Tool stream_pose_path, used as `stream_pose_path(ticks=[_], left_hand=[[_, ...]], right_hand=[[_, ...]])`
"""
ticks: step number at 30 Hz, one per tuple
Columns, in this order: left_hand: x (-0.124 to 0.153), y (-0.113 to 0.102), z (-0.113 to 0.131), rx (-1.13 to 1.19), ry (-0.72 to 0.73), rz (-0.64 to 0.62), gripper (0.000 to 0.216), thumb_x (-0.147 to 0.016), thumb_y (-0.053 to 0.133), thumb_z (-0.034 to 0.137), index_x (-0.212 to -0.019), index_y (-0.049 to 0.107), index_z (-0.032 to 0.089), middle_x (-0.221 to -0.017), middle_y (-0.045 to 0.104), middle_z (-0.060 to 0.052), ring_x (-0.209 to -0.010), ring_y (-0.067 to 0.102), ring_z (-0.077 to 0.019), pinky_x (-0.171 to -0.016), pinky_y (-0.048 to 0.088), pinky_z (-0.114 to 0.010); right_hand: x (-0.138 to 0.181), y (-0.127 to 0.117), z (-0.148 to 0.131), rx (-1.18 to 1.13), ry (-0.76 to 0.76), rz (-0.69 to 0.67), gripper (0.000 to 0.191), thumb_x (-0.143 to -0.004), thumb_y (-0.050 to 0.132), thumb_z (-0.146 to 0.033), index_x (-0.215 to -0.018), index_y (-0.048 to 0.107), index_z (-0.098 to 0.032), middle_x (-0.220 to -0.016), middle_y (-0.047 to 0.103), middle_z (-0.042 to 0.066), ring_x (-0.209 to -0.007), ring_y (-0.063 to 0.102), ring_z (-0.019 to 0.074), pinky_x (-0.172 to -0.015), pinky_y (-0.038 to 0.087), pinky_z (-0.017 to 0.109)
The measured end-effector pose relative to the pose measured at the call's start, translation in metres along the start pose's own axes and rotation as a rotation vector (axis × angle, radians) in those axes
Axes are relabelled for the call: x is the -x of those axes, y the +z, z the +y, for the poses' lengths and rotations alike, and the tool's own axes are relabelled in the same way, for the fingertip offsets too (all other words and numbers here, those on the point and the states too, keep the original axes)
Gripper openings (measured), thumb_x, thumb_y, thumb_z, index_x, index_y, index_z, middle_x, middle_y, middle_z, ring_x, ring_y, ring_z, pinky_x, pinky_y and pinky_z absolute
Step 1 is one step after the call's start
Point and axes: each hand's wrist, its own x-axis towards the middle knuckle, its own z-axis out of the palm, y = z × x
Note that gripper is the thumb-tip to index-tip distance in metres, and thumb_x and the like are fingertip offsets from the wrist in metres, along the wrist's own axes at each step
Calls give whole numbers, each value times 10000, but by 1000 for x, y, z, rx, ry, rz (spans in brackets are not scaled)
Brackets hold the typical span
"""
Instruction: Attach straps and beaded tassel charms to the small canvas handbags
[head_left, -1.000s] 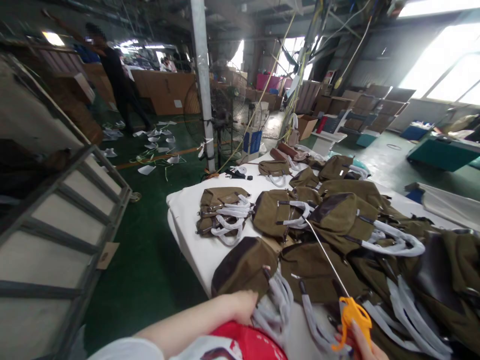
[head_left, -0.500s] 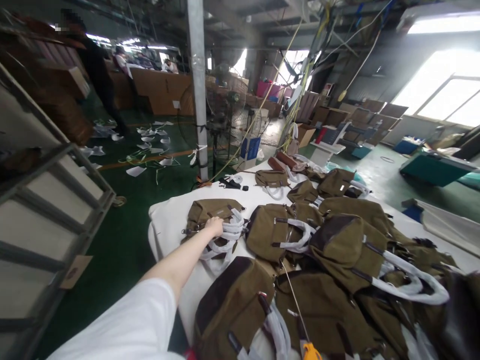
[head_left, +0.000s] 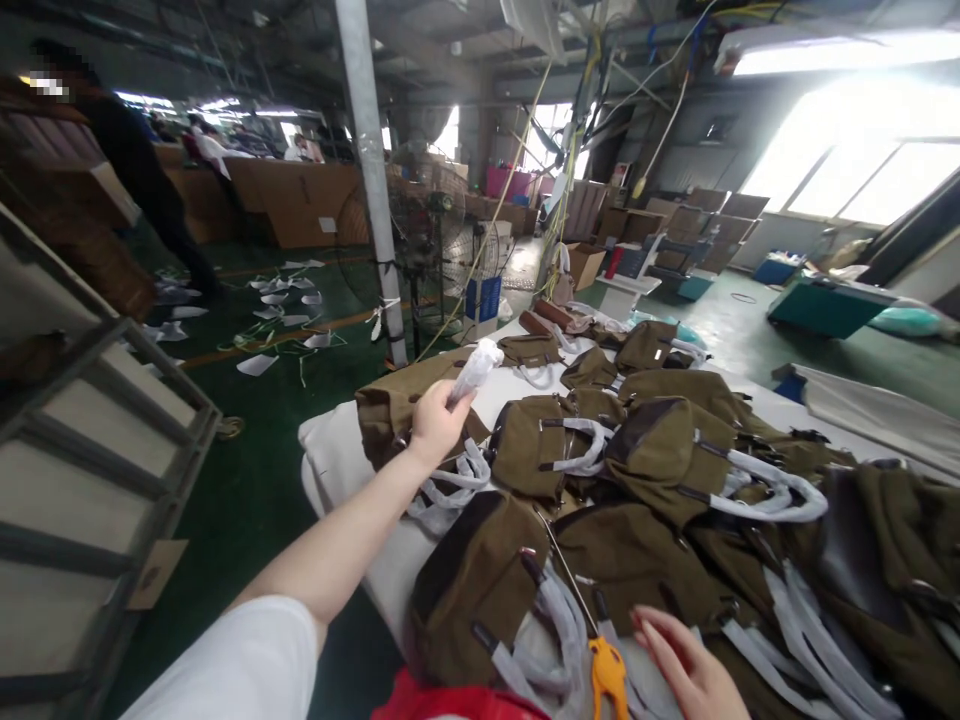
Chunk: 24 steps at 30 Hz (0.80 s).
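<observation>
My left hand [head_left: 437, 425] is closed around a plastic-wrapped handle [head_left: 478, 370] of an olive-brown bag [head_left: 386, 410] at the table's left side. The bag is pulled up somewhat, and more wrapped straps [head_left: 461, 480] hang beneath my wrist. At the lower right, my right hand [head_left: 686, 660] holds nothing, its fingers stretched out and the thumb a little apart. Just left of it is an orange air gun [head_left: 607, 670] with a long thin metal nozzle, lying over the nearest bags. A brown bag with a dark end panel [head_left: 472, 580] sits close in front of me.
Several more brown bags with wrapped handles [head_left: 787, 500] cover the white table [head_left: 330, 440]. A grey post [head_left: 367, 180] and a large fan [head_left: 427, 220] stand behind it. At left are a metal rack [head_left: 112, 420] and a person in dark clothes [head_left: 142, 180].
My left hand has gripped the bag's handle and raised it, tipping the bag up. My right hand has come into view at the lower right. The view has shifted slightly.
</observation>
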Motion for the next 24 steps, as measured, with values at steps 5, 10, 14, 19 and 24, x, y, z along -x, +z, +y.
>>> stream_pose_path(ticks=[5, 10, 14, 19, 24], left_hand=[[170, 14, 88, 452, 244, -253, 228, -911, 450, 278, -1077, 594, 220, -1103, 637, -120, -1060, 586, -244, -978, 440, -370], [228, 7, 102, 490, 661, -1051, 323, -781, 623, 278, -1090, 650, 188, -1157, 653, -104, -1088, 592, -284, -977, 455, -405], [199, -25, 91, 534, 519, -1008, 221, -851, 573, 300, -689, 650, 172, -666, 643, -44, -635, 569, -162, -658, 476, -287], [160, -93, 100, 859, 320, -681, 317, -835, 611, 426, -627, 617, 186, -616, 591, -31, -557, 519, -139, -557, 431, -260], [123, -103, 113, 642, 313, -632, 243, -703, 745, 385, -847, 735, 190, -817, 700, -39, -751, 627, -193, -726, 494, -289]], right_hand=[[6, 29, -95, -243, -418, -51, 694, -818, 629, -472, -1429, 427, -213, -1370, 581, 135, -1256, 556, 281, -1069, 442, 427], [19, 36, -110, -101, -310, -107, 403, -776, 655, -310, -1147, 656, -153, -1050, 730, 101, -952, 688, 252, -876, 543, 390], [34, 22, -101, -11, -348, -167, 401, -684, 608, -123, -1074, 693, -169, -1043, 742, 64, -962, 683, 217, -898, 522, 353], [42, 2, -109, 118, -479, -51, 476, -636, 512, -49, -1035, 722, -203, -1017, 750, 34, -945, 683, 196, -881, 514, 325], [60, -15, -133, 170, -605, -97, 426, -636, 502, -53, -956, 738, -208, -938, 760, 23, -869, 695, 177, -809, 526, 279]])
